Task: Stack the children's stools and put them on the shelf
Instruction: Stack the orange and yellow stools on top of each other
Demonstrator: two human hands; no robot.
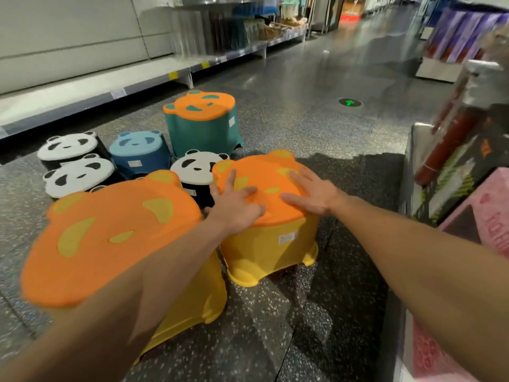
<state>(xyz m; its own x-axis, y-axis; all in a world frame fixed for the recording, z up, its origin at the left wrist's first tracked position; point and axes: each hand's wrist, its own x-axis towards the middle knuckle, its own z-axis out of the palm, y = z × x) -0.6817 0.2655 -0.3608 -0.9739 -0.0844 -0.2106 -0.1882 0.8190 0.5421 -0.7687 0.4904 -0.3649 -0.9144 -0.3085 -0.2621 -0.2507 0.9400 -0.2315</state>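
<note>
Several panda-faced children's stools stand on the shop floor. A yellow stool with an orange top is in the middle; my left hand and my right hand lie flat on its seat, fingers spread. A second yellow and orange stool stands nearest, at the left, partly behind my left forearm. Behind them are a black stool with a white panda top, a blue stool, two more black and white stools and a taller green stool with an orange top.
A low white shelf runs along the left wall, with price tags on its edge. Goods fill the shelves farther down. At the right stand a display with red rolls and pink packs. The speckled aisle floor stretches ahead.
</note>
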